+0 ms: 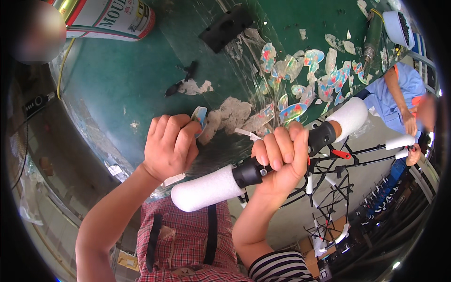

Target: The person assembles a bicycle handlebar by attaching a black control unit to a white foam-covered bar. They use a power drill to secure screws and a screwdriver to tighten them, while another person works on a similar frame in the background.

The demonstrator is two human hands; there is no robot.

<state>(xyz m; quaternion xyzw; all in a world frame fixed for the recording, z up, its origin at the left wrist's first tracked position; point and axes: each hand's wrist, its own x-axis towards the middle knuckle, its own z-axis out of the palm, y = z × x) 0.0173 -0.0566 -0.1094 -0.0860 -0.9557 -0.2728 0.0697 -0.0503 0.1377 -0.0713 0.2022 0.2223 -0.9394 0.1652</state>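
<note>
A round can (110,19) lies at the top left (white label, red bands, green lettering).

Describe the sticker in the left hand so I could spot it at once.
Start at the green workbench and drop to its near edge, where the left hand is curled. The small colourful sticker pokes above its fingertips, lifted, unlike the cluster of stickers lying flat farther right.

Open green tabletop (141,80) ahead of hands; sticker pile (300,80) & can (110,19) block far side.
</note>
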